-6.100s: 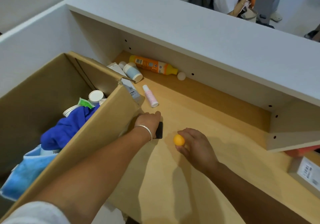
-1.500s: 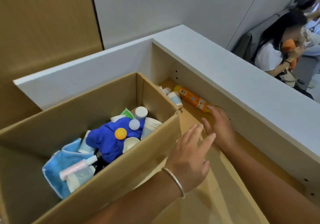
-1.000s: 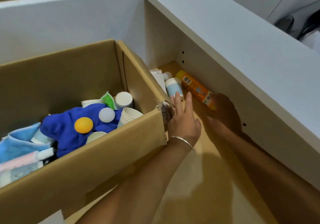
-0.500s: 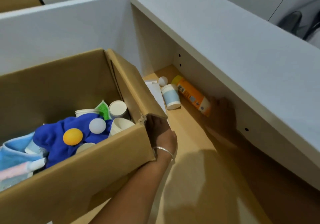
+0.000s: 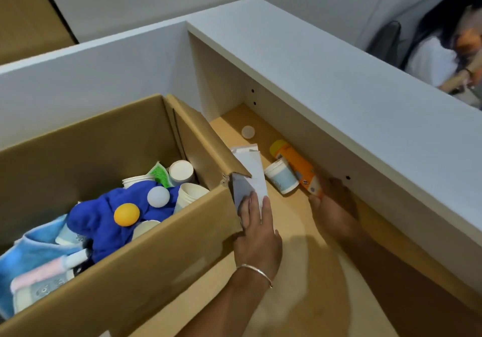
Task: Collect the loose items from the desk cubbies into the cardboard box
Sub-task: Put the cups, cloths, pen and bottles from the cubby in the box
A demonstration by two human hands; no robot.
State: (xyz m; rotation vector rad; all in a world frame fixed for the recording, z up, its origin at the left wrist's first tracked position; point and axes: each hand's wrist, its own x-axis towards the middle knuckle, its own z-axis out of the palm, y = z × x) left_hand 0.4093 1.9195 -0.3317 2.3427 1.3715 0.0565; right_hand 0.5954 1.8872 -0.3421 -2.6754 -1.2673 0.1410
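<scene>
Reaching under the shelf, the right hand (image 5: 330,203) is closing its fingers round the near end of the orange bottle (image 5: 297,165), which is lying on its side at the back of the cubby, touching the pale blue cup (image 5: 281,177). Half a sec ago that hand was only touching the bottle's end. The left hand (image 5: 257,229) is now lying flat, fingers straight, on the white carton (image 5: 250,172) beside the cardboard box (image 5: 146,266); before, it was tucked against the box corner. So both pickups are starting, w/ the white ball (image 5: 248,131) waiting further back. Bottle label print is too blurred to read; no brand legible.
</scene>
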